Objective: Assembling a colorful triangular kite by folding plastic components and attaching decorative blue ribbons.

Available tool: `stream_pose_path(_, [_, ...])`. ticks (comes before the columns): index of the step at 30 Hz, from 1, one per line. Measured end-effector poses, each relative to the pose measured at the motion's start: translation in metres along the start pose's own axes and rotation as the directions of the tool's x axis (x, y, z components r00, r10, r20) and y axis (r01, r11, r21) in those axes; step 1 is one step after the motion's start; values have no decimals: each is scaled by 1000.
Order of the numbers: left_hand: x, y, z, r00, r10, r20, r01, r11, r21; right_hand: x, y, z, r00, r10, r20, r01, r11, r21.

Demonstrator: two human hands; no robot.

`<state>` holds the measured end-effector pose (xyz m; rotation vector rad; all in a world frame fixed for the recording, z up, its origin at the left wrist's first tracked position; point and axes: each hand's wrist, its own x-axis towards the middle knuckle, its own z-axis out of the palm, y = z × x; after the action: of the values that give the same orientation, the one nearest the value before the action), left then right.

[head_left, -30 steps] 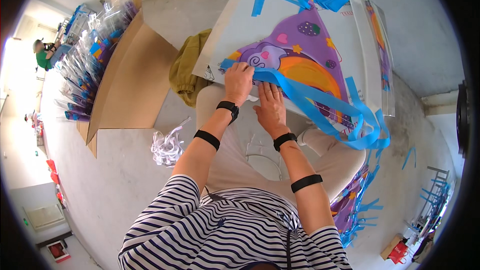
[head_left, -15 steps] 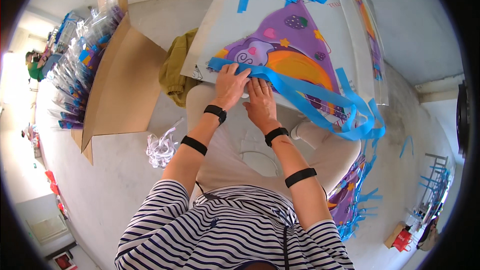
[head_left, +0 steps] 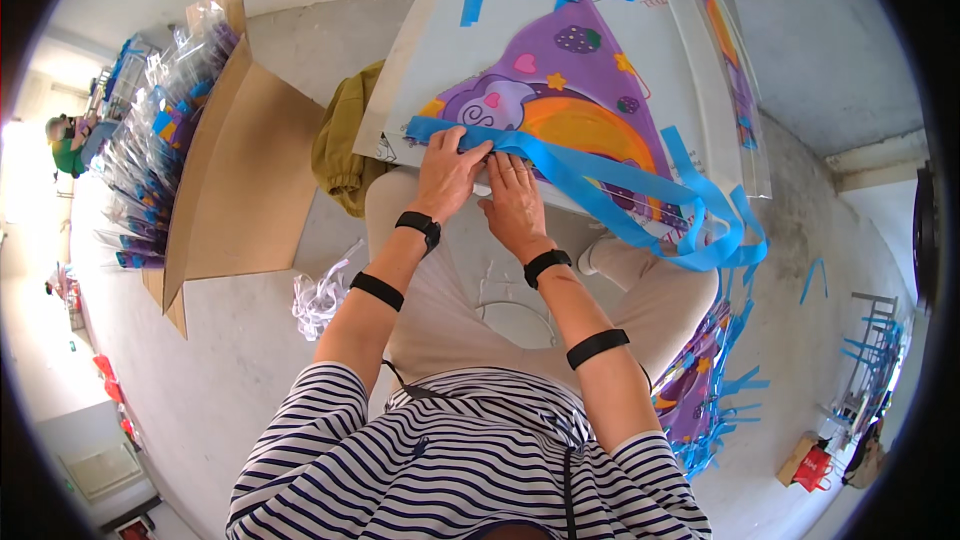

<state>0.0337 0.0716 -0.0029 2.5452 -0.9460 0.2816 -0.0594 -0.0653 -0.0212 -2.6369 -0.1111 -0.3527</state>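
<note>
Kite: purple triangular sheet (head_left: 590, 100) with orange arc, flat on the lap board.
Ribbon: blue strip (head_left: 600, 175) laid across the kite's lower edge.

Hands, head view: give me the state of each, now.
Left hand: fingers pressed flat on the blue ribbon.
Right hand: fingers flat on the same ribbon; neither visibly gripping.

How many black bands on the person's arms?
4. Left arm: black wrist band and black forearm band. Right arm: black wrist band and black forearm band. None seem hidden.
</note>
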Motion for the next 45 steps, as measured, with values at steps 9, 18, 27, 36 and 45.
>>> stream_pose_path(9, [-3, -7, 9, 998, 34, -61, -32, 999, 36, 9, 2, 0, 887, 379, -265, -195, 826, 529])
stream_pose_path(18, [0, -8, 7, 997, 62, -34, -60, 996, 63, 38, 16, -18, 524, 705, 478, 94, -606, 790])
stream_pose_path(27, [3, -4, 2, 999, 42, 32, -44, 998, 50, 42, 59, -38, 264, 889, 373, -17, -382, 924])
stream_pose_path(36, [2, -10, 3, 997, 30, 64, -34, 998, 56, 45, 78, -58, 177, 958, 226, -10, -228, 974])
stream_pose_path(45, [-2, -10, 1, 996, 38, 78, -43, 997, 71, 46, 82, -59, 150, 987, 61, -275, -18, 961])
